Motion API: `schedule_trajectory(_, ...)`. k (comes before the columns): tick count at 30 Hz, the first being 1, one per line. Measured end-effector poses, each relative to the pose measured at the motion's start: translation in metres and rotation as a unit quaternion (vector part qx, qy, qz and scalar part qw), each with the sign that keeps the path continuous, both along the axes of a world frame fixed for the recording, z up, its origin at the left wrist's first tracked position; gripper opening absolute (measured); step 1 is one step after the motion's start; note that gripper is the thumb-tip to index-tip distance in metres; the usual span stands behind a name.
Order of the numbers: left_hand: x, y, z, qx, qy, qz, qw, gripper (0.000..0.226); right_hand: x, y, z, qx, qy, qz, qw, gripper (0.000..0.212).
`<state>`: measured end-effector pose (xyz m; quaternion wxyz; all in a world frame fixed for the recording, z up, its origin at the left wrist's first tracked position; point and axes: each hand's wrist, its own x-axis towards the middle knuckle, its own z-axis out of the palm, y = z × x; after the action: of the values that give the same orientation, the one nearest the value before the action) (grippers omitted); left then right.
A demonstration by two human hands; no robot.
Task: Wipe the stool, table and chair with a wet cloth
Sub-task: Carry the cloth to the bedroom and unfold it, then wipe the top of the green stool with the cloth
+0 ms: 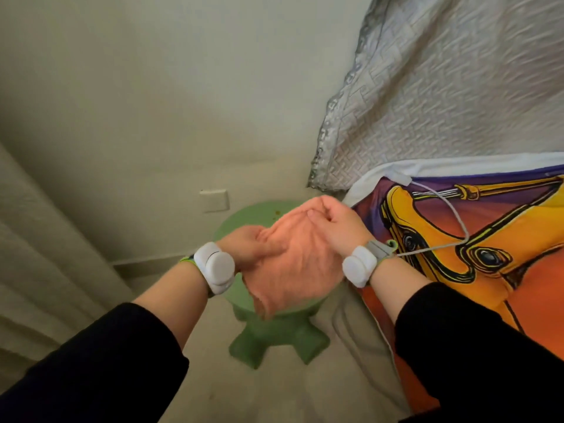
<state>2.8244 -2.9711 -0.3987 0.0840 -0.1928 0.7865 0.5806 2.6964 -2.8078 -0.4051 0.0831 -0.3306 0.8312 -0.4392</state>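
Black sleeves fill the lower frame, and each wrist wears a white band. At centre, the left hand grips the cloth by its left edge, and the right hand pinches its top. It hangs spread over the green stool, left of the bed.

A home bedroom: a bed with a bright printed cover and quilted spread stood beside curtains.
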Motion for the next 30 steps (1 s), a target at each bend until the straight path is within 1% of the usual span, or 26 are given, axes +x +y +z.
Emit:
schedule_trajectory(2, -0.008, 0.000, -0.004, -0.011, 0.020, -0.001, 1.000, 0.030, -0.005, 0.008, 0.004, -0.022, 0.013, 0.014, 1.000, 0.015)
schedule_trajectory(5, -0.013, 0.005, -0.009, -0.029, 0.012, -0.001, 1.000, 0.028, 0.000, 0.018, 0.002, -0.058, -0.020, 0.009, 0.998, 0.008)
schedule_trajectory(8, -0.019, 0.009, -0.012, -0.057, 0.003, 0.013, 0.998, 0.031, 0.003, 0.022, -0.005, -0.032, -0.001, -0.038, 0.999, 0.006)
schedule_trajectory(10, -0.025, 0.009, -0.018, -0.043, 0.021, 0.067, 0.997, 0.025, 0.004, 0.020, -0.011, -0.018, 0.021, -0.041, 0.999, 0.008)
schedule_trajectory(12, -0.024, 0.011, -0.025, -0.014, 0.040, 0.124, 0.991, 0.006, 0.011, 0.015, -0.017, -0.024, 0.017, -0.020, 0.999, 0.008)
schedule_trajectory(13, -0.027, 0.013, -0.026, 0.022, 0.044, 0.151, 0.987, 0.004, 0.014, 0.012, -0.017, -0.040, -0.004, -0.010, 0.999, 0.007)
schedule_trajectory(14, -0.025, 0.016, -0.028, 0.080, 0.040, 0.176, 0.980, 0.010, 0.021, 0.009, -0.019, -0.059, -0.033, 0.010, 0.998, 0.009)
schedule_trajectory(15, -0.023, 0.019, -0.031, 0.148, 0.037, 0.193, 0.969, 0.019, 0.029, 0.005, -0.021, -0.073, -0.056, 0.037, 0.995, 0.016)
schedule_trajectory(16, -0.022, 0.022, -0.030, 0.212, 0.039, 0.202, 0.955, 0.026, 0.036, 0.003, -0.022, -0.073, -0.061, 0.065, 0.993, 0.028)
schedule_trajectory(18, -0.021, 0.025, -0.020, 0.304, 0.041, 0.192, 0.932, 0.026, 0.044, -0.002, -0.022, -0.035, -0.022, 0.120, 0.992, 0.058)
schedule_trajectory(20, -0.023, 0.024, -0.008, 0.348, 0.061, 0.171, 0.920, 0.023, 0.044, -0.009, -0.022, 0.000, 0.012, 0.154, 0.988, 0.083)
schedule_trajectory(21, -0.024, 0.022, -0.004, 0.362, 0.068, 0.162, 0.916, 0.026, 0.043, -0.012, -0.022, -0.004, 0.009, 0.160, 0.987, 0.089)
schedule_trajectory(22, -0.025, 0.020, -0.001, 0.364, 0.072, 0.160, 0.915, 0.031, 0.040, -0.013, -0.022, -0.031, -0.012, 0.163, 0.986, 0.092)
schedule_trajectory(24, -0.024, 0.012, -0.007, 0.350, 0.078, 0.156, 0.920, 0.041, 0.034, -0.014, -0.028, -0.106, -0.088, 0.140, 0.981, 0.091)
schedule_trajectory(25, -0.021, 0.008, -0.017, 0.337, 0.077, 0.162, 0.924, 0.043, 0.033, -0.014, -0.034, -0.123, -0.131, 0.114, 0.977, 0.086)
schedule_trajectory(26, -0.017, 0.005, -0.025, 0.309, 0.070, 0.174, 0.933, 0.041, 0.033, -0.013, -0.039, -0.126, -0.154, 0.085, 0.976, 0.079)
schedule_trajectory(27, -0.012, 0.001, -0.036, 0.266, 0.061, 0.196, 0.942, 0.037, 0.033, -0.012, -0.046, -0.110, -0.142, 0.049, 0.983, 0.068)
schedule_trajectory(28, -0.007, -0.004, -0.048, 0.209, 0.045, 0.227, 0.950, 0.030, 0.034, -0.010, -0.053, -0.076, -0.108, 0.017, 0.991, 0.057)
schedule_trajectory(29, -0.002, -0.009, -0.062, 0.139, 0.023, 0.259, 0.955, 0.024, 0.035, -0.008, -0.060, -0.040, -0.081, -0.007, 0.996, 0.046)
schedule_trajectory(30, 0.003, -0.016, -0.077, 0.068, -0.001, 0.283, 0.957, 0.025, 0.034, -0.007, -0.065, -0.012, -0.068, -0.024, 0.997, 0.037)
